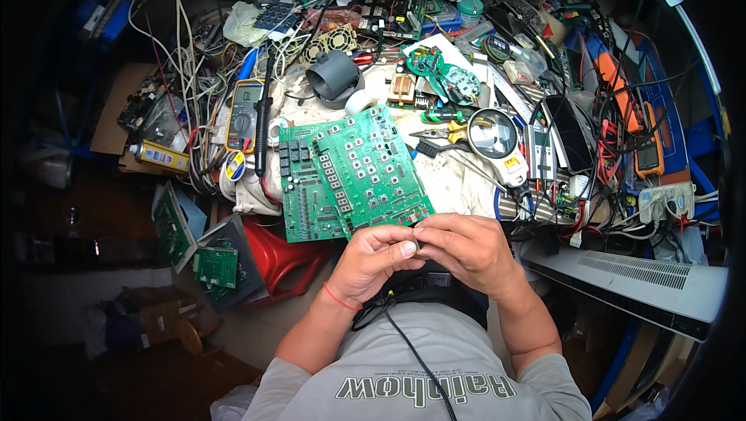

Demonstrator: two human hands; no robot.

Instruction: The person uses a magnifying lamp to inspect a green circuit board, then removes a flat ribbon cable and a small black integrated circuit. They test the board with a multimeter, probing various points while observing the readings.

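Observation:
My left hand [377,260] and my right hand [468,250] meet in front of my body, just off the near edge of the bench. Both pinch one small dark thing [420,245], mostly covered by the fingers, so its kind cannot be made out. Right beyond my fingertips lie two overlapping green circuit boards. The upper board [386,158] carries rows of push buttons and a column of digit displays. The lower board [299,215] shows black relays and small components along its left side.
A yellow multimeter [243,116] stands left of the boards. To their right are yellow-handled pliers [443,133] and a magnifier [493,135]. A grey cup-shaped part [334,78] sits behind. Tangled cables and parts crowd the back. A red stool [284,262] stands below, left.

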